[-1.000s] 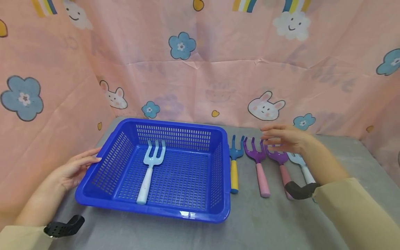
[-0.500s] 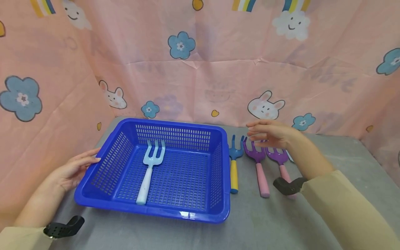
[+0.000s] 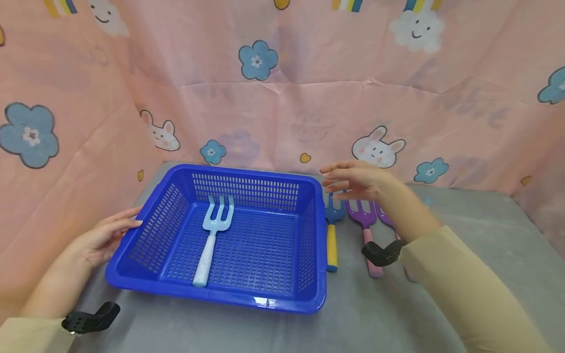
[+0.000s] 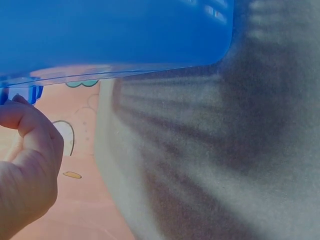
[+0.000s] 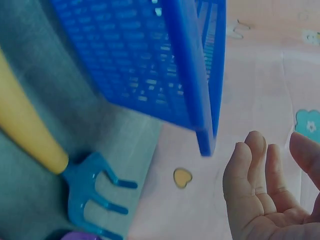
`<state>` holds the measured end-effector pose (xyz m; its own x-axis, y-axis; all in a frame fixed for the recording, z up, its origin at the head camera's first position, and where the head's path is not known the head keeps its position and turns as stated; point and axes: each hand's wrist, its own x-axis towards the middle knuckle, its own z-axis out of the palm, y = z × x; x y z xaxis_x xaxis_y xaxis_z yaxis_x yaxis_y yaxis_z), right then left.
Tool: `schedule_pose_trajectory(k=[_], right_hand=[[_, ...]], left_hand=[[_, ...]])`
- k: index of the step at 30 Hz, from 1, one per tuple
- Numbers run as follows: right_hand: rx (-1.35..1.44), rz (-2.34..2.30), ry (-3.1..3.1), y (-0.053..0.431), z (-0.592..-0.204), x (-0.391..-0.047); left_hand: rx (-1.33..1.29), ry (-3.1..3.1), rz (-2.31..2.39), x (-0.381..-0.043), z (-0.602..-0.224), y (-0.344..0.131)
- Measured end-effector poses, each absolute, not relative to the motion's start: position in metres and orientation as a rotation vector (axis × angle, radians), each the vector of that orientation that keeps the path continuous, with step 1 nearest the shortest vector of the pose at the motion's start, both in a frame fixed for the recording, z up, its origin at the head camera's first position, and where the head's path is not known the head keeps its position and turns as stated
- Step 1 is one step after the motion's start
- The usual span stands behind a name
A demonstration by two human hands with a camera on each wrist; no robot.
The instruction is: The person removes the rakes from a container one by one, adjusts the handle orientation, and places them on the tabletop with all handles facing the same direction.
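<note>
A blue plastic basket (image 3: pixel 265 303) with slotted walls stands on the table, a light-blue hand fork (image 3: pixel 216 226) with a white handle lying inside. At the basket's left rim my left hand (image 3: pixel 103 240) holds the edge, one fingertip on top of it. My right hand (image 3: pixel 353 179) hovers just beyond the basket's far right corner, fingers loosely spread and holding nothing. Below it lies a blue hand fork (image 5: pixel 82 192) with a yellow handle, its tines partly covered in the head view. Right of that are two purple forks, the nearer one (image 3: pixel 363 215) under my wrist.
Pink patterned cloth (image 3: pixel 304 113) hangs behind and at both sides of the grey table (image 3: pixel 476 230). My right sleeve (image 3: pixel 468 284) and black wrist strap (image 3: pixel 383 253) cover part of the right side, hiding most of the second purple fork (image 3: pixel 385 215).
My right hand has swept left, from over the purple forks to beside the basket's far right corner. The left hand and basket stay in place.
</note>
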<state>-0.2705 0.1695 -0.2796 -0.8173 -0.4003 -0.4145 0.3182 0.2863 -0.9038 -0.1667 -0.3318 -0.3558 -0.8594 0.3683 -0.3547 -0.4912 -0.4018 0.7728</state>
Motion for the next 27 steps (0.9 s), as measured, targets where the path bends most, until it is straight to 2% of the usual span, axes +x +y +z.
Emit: schedule_pose_trajectory(k=[27], right_hand=[[-0.040,-1.633,1.850,0.100,-0.280,-0.276]], left_hand=[[-0.249,1.346,2.226,-0.165,-0.351,-0.334]])
